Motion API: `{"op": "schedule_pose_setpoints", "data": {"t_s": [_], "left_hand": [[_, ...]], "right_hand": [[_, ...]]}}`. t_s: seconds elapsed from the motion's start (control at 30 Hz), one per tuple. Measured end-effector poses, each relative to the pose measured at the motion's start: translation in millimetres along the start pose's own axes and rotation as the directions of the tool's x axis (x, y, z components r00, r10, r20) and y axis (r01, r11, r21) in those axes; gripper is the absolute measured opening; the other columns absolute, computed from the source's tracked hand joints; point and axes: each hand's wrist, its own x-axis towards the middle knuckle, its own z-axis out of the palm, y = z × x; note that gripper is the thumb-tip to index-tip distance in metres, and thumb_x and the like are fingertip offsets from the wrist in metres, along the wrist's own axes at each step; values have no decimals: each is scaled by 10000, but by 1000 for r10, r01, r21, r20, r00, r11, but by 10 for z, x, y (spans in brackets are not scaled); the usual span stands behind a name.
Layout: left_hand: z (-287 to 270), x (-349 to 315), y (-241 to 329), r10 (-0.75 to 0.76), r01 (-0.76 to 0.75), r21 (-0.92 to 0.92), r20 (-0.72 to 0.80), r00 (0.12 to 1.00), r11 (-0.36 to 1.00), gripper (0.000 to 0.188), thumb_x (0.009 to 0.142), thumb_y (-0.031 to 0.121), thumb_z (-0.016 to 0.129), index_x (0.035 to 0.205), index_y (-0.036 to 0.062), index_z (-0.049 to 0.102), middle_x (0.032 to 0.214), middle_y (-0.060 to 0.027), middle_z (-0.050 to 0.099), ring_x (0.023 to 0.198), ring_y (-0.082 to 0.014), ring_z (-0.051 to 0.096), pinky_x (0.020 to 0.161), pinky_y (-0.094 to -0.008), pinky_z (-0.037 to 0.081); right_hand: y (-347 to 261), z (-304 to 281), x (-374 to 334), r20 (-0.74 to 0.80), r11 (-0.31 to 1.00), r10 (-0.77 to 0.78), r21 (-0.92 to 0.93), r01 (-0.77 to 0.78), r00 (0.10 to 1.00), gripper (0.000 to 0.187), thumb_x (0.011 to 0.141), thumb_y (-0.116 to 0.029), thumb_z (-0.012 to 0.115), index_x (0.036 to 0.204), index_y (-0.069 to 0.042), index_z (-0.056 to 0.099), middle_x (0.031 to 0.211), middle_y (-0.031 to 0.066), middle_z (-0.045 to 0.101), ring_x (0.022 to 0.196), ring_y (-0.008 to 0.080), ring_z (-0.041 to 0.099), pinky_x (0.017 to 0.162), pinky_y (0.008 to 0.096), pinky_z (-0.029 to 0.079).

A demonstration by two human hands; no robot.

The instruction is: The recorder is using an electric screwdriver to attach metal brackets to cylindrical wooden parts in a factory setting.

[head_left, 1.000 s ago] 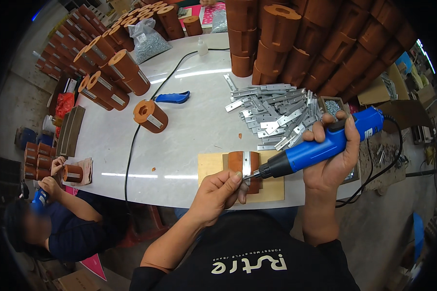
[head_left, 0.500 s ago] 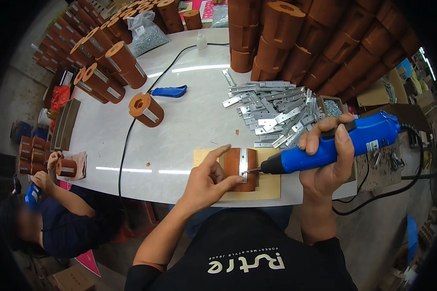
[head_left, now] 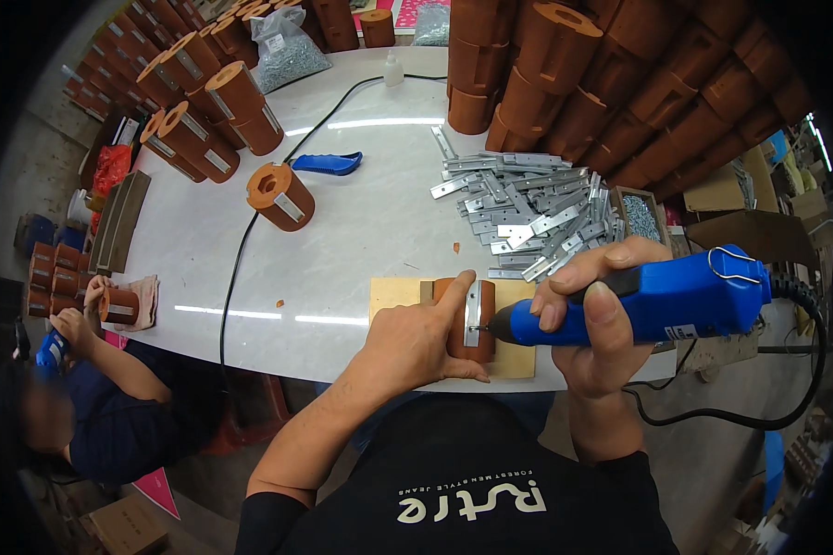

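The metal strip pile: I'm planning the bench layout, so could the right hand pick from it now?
Probably not: the right hand is wrapped around the blue power screwdriver, though the metal strip pile lies close beyond it.

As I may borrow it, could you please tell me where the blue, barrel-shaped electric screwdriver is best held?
I'd grip the blue screwdriver around its barrel, behind the dark nose, from the near side, as the right hand does: the slim bit points left, the black cord leaves the rear.
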Motion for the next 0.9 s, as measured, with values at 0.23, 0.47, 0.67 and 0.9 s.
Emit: {"op": "schedule_pose_setpoints", "data": {"t_s": [0.23,0.47,0.67,0.9], "left_hand": [[-17,12,0,-28,28,-32,18,999,999,1073,604,496,870,1413,55,321,749,-139,690,734,-368,689,624,-422,534],[10,32,-10,-31,32,-31,26,999,999,1031,624,458,860,1406,46,331,740,-131,692,704,-363,687,600,-420,536],[27,28,-10,-8,7,-45,-22,1000,999,1003,631,442,853,1393,36,343,689,-87,686,688,-325,691,579,-400,536],[35,17,-26,2,-4,-45,-44,999,999,957,649,432,842,1375,43,354,710,-84,685,698,-325,690,585,-404,530]], "right_hand": [[9,51,-6,49,1000,-5,-25,6,999,324,908,10,581,1169,-17,392,892,197,663,666,141,617,648,272,541],[0,100,-44,85,997,13,-76,-7,996,345,883,27,608,1152,-21,398,893,175,656,706,133,628,652,250,535],[-91,115,-88,131,967,69,-254,-34,989,372,855,-25,679,1121,-6,420,873,121,665,745,134,651,670,248,530],[-47,175,-85,171,973,50,-231,-9,984,388,822,-3,690,1119,26,441,824,101,653,712,131,644,650,247,514]]}}
